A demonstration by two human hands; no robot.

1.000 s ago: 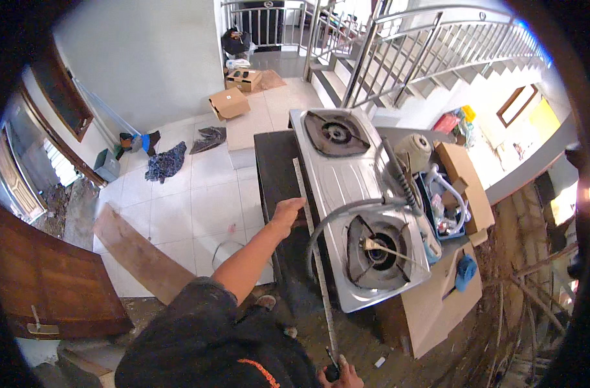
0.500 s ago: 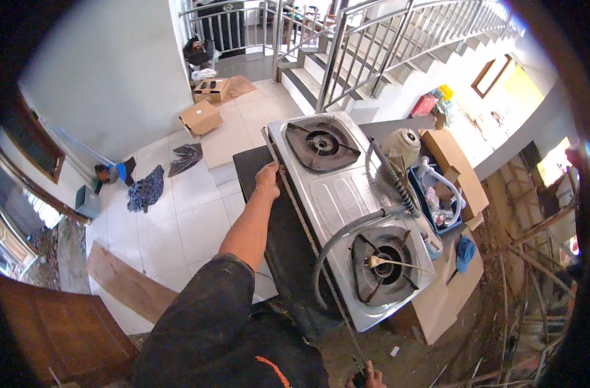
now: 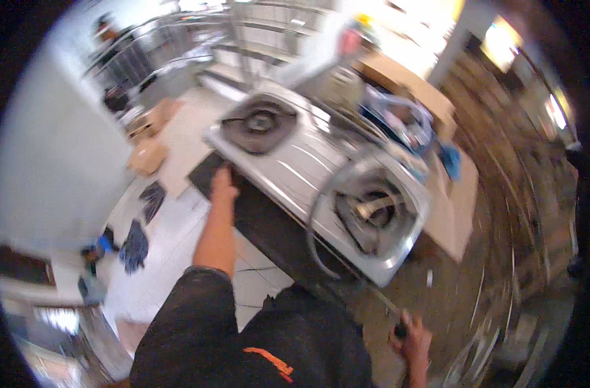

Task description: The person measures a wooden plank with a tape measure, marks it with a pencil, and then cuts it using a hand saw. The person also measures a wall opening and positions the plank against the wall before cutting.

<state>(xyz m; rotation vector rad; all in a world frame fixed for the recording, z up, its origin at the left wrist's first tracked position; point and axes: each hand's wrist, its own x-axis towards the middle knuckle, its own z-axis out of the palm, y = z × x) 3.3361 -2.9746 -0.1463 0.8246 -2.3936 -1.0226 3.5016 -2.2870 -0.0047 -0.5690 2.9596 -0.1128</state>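
A silver two-burner gas stove [image 3: 288, 161] lies tilted across the middle, on top of a dark board or box [image 3: 269, 220]. At its near left edge is my left hand [image 3: 223, 187], fingers closed against the rim, though motion smears them. A grey hose [image 3: 317, 239] loops over the stove's front edge. A pale plug [image 3: 372, 207] on a cord rests over the nearer burner. My right hand [image 3: 413, 339], low on the right, is closed round the dark handle of a thin rod [image 3: 387, 300] that slants up toward the stove's near corner.
Behind the stove stand a pale rounded container [image 3: 342, 87], a dark blue bin [image 3: 398, 116] of odds and ends and an open cardboard box [image 3: 440, 107]. A blue cap-like thing [image 3: 450, 161] lies on cardboard. Metal-railed stairs [image 3: 262, 32] rise beyond; dark cloths [image 3: 134, 246] lie on white tiles.
My view has turned and blurred, so the stove appears farther left and higher. My right hand and forearm have come further into view at the lower right. The left hand stays at the stove's edge.
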